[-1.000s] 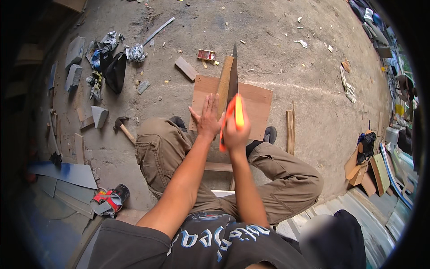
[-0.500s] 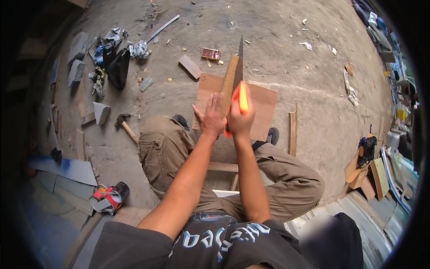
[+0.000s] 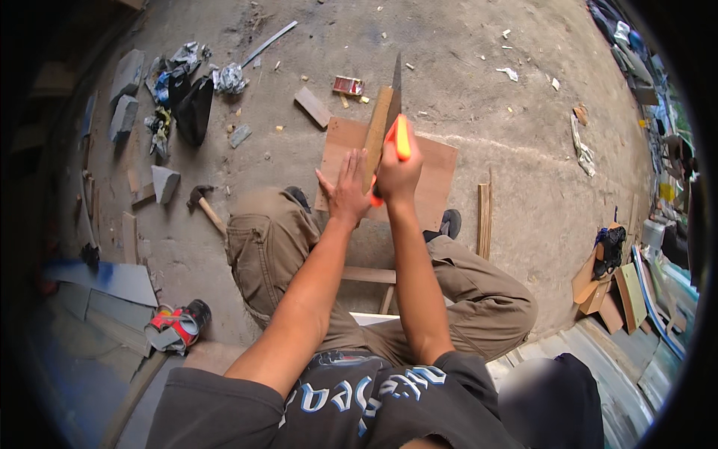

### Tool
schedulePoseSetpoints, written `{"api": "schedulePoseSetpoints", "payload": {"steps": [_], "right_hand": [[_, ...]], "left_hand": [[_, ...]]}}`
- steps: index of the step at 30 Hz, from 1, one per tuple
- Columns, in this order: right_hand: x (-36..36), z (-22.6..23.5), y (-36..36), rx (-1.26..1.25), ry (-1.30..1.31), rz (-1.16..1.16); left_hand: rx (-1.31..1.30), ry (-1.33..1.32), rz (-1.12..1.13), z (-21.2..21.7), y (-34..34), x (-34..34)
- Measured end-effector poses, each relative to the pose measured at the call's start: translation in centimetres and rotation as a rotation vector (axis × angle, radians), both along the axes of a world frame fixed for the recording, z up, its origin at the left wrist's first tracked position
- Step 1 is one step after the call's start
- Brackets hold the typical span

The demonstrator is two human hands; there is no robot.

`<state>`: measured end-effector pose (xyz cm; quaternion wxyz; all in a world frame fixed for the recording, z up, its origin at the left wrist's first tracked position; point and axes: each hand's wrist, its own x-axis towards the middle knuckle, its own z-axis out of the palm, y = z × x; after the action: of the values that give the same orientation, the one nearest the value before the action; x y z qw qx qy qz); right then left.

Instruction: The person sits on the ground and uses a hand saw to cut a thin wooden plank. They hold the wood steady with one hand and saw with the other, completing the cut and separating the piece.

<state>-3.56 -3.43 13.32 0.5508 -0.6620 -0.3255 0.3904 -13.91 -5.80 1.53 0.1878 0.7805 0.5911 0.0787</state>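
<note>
My right hand (image 3: pixel 398 173) grips the orange handle of a hand saw (image 3: pixel 395 93), whose dark blade runs up and away from me. The blade lies along a narrow wooden strip (image 3: pixel 376 133) that stands on edge over a flat brown board (image 3: pixel 434 179) on the concrete floor. Beside the saw, my left hand (image 3: pixel 348 193) presses flat against the strip and steadies it. I sit low with both knees spread, the board between my feet.
A hammer (image 3: pixel 203 205) lies left of my knee. Grey stone blocks (image 3: pixel 126 96), a black bag (image 3: pixel 193 111) and rags sit at the far left. A small wood offcut (image 3: pixel 313 107) and a red box (image 3: pixel 348 84) lie beyond the board. Thin slats (image 3: pixel 485 212) lie right; scrap boards (image 3: pixel 617 292) crowd the right edge.
My right hand has pushed the saw forward, away from me, along the strip. The left hand has kept its hold on the strip.
</note>
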Motion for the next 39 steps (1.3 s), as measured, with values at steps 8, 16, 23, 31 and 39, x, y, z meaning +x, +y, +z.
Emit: {"api": "schedulePoseSetpoints", "payload": {"steps": [8,16,23,31,39], "right_hand": [[-3.6,4.6,-12.1,-0.047,0.134,0.052],[-1.4,0.9,-2.6,-0.003,0.029,-0.008],[-3.7,3.4,-8.5,0.030,0.077,0.002],[-2.1,2.6,-5.2,0.015,0.015,0.010],[-1.6,0.6,-3.3,0.109,-0.045,-0.052]], "left_hand": [[-0.014,-0.042,0.048,0.1,-0.5,-1.3],[0.014,-0.088,0.019,0.1,-0.5,-0.5],[0.015,-0.064,0.039,-0.3,-0.1,-0.9],[-0.006,-0.043,0.023,-0.3,-0.4,-0.7],[-0.024,-0.040,-0.011,-0.1,0.1,-0.2]]}}
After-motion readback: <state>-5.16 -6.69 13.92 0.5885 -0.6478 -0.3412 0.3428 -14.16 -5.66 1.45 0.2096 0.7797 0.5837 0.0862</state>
